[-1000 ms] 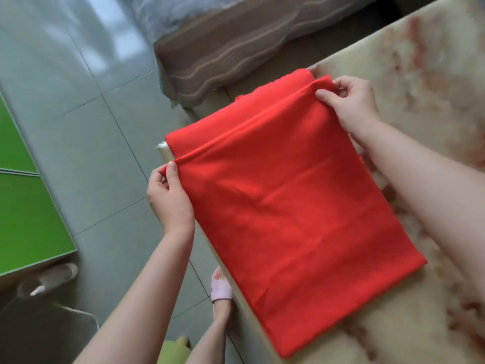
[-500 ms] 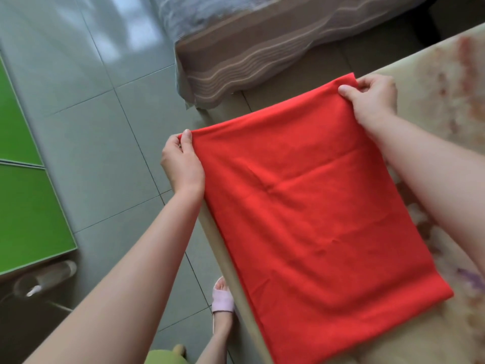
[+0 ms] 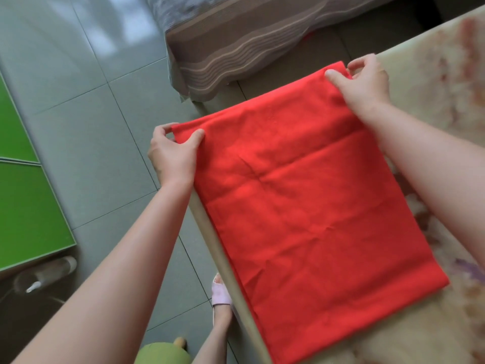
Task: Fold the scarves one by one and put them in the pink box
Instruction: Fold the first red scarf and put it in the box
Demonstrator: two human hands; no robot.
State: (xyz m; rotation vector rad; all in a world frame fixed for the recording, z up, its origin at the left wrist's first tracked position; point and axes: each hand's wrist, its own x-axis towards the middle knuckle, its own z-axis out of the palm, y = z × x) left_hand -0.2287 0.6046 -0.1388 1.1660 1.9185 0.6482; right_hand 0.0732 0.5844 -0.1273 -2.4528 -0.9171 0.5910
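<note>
Red scarf (image 3: 301, 206) is laid flat, folded, along the left edge of the counter (image 3: 433, 61). Its far left corner is pinched by the left hand (image 3: 173, 153), with the thumb on top and the fingers (image 3: 163, 128) curled behind. Its far right corner is pinched by the right hand (image 3: 364, 85). A bed (image 3: 236, 48) is seen beyond.

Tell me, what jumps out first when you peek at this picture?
The big bright red scarf jumps out first, folded flat on the marbled table near its left edge. The left hand and right hand each pinch one of its far corners. Off to the left, shiny green panels stand out against the grey floor tiles.
</note>
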